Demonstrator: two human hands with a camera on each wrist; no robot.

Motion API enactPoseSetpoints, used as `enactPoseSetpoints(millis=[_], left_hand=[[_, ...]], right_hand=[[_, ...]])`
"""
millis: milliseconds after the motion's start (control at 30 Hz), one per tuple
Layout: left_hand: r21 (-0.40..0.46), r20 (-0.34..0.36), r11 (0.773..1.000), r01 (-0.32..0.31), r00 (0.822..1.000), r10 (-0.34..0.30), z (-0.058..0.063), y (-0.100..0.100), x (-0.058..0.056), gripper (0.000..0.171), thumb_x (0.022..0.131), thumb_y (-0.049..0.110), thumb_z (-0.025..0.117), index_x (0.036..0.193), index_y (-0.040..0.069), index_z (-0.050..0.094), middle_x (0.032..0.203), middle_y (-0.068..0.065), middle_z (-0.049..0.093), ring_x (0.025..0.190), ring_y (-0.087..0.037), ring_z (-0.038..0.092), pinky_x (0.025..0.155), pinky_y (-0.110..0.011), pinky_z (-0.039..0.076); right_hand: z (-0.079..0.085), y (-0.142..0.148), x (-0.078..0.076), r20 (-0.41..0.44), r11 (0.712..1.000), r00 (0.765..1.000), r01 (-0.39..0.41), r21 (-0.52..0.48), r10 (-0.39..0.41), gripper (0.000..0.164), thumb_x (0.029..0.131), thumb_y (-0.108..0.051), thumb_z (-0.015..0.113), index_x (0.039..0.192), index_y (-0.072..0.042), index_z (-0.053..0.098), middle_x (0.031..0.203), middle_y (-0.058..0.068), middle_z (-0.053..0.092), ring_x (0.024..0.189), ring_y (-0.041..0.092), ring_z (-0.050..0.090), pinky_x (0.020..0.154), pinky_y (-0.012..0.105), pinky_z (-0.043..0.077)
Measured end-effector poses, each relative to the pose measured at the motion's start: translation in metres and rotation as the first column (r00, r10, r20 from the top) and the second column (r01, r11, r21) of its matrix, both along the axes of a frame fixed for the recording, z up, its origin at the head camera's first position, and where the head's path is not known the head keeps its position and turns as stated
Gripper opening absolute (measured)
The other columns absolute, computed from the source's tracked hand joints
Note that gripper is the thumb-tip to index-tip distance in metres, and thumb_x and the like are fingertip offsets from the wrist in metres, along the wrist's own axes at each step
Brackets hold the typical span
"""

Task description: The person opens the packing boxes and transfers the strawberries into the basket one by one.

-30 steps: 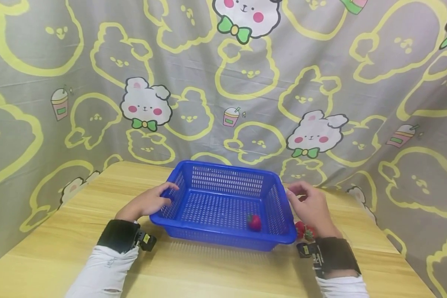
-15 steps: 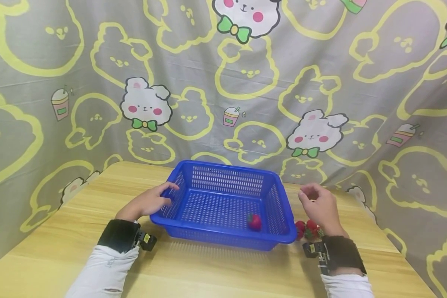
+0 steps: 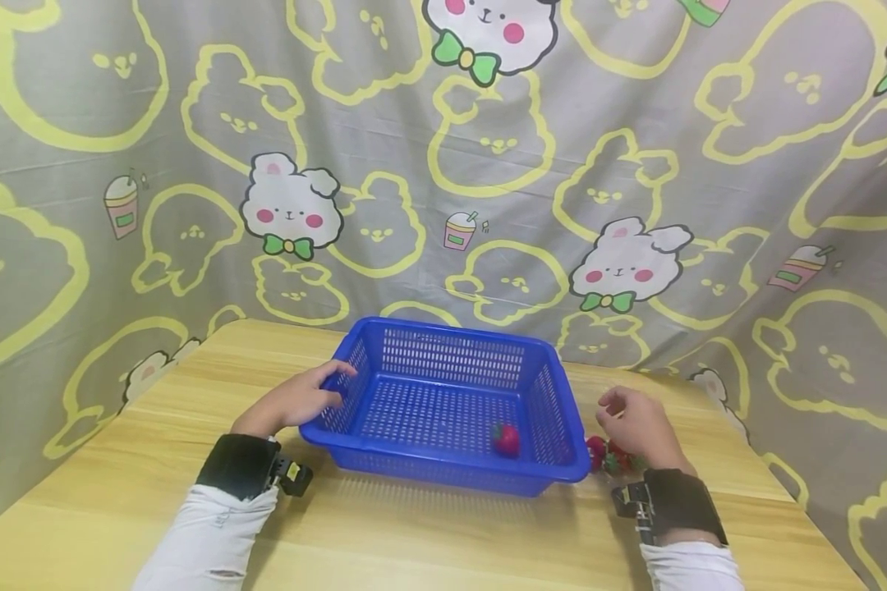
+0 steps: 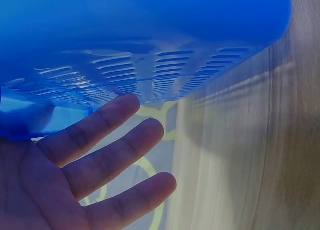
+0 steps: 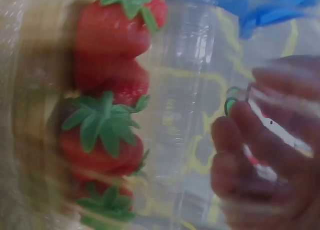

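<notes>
A blue plastic basket [image 3: 443, 472] with slotted walls stands mid-table. One red strawberry [image 3: 506, 441] with a green top lies inside it, near the right front corner. At the basket's left rim is my left hand [image 3: 303, 400], thumb and a finger hooked over the edge; the left wrist view shows its other fingers [image 4: 120, 155] stretched out along the outside. My right hand [image 3: 639, 423] hovers right of the basket, fingers loosely bent, nothing visible in them. Just under it, several strawberries [image 5: 107, 130] lie in a row in a clear plastic container [image 5: 192, 54].
The wooden table [image 3: 429, 542] extends to either side of the basket and in front of it. A grey curtain [image 3: 384, 107] with yellow cartoon outlines hangs close behind the table and along its sides.
My right hand has moved away from the basket's right rim, going right, then lower toward the strawberries. My left hand and the basket have stayed in place.
</notes>
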State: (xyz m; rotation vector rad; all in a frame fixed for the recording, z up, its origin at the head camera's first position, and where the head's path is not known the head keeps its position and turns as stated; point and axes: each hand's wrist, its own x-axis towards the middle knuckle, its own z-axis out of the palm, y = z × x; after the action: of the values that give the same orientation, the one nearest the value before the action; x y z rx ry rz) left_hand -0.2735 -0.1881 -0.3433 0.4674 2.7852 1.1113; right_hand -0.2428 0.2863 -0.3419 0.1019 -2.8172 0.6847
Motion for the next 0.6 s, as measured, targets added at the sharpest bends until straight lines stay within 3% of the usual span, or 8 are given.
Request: enactPoseSetpoints(millis=[233,367,600], left_hand=[[0.007,-0.009,1.0,0.005,1.0,-0.005,0.001,0.0,0.001,0.044,0.087,0.008,0.05,0.131,0.01,0.046,0.138,-0.028,0.044,0.11,-0.043,0.051,0.089,-0.065,0.043],[0.019,-0.01,1.0,0.011,1.0,-0.011,0.002,0.001,0.003,0.044,0.087,0.008,0.051,0.13,0.009,0.046,0.136,-0.028,0.045,0.109,-0.042,0.051,0.088,-0.063,0.043],[0.031,0.011,1.0,-0.002,1.0,0.001,0.002,0.001,0.001,0.045,0.086,0.008,0.051,0.131,0.01,0.046,0.135,-0.027,0.046,0.111,-0.043,0.05,0.089,-0.064,0.043]], right_hand=[[-0.01,0.006,-0.006,0.148,0.998,0.988,-0.051,0.045,0.044,0.025,0.08,-0.012,0.066,0.1,0.001,0.064,0.09,0.019,0.067,0.079,0.031,0.061,0.069,0.049,0.052],[-0.017,0.006,-0.007,0.204,0.998,0.977,-0.064,0.013,0.06,0.026,0.078,-0.011,0.068,0.1,0.001,0.064,0.092,0.02,0.066,0.08,0.03,0.062,0.067,0.046,0.053],[-0.026,0.003,-0.006,0.212,0.996,0.973,-0.079,-0.048,0.088,0.023,0.076,-0.004,0.066,0.097,0.005,0.062,0.091,0.023,0.065,0.075,0.028,0.063,0.066,0.044,0.055]])
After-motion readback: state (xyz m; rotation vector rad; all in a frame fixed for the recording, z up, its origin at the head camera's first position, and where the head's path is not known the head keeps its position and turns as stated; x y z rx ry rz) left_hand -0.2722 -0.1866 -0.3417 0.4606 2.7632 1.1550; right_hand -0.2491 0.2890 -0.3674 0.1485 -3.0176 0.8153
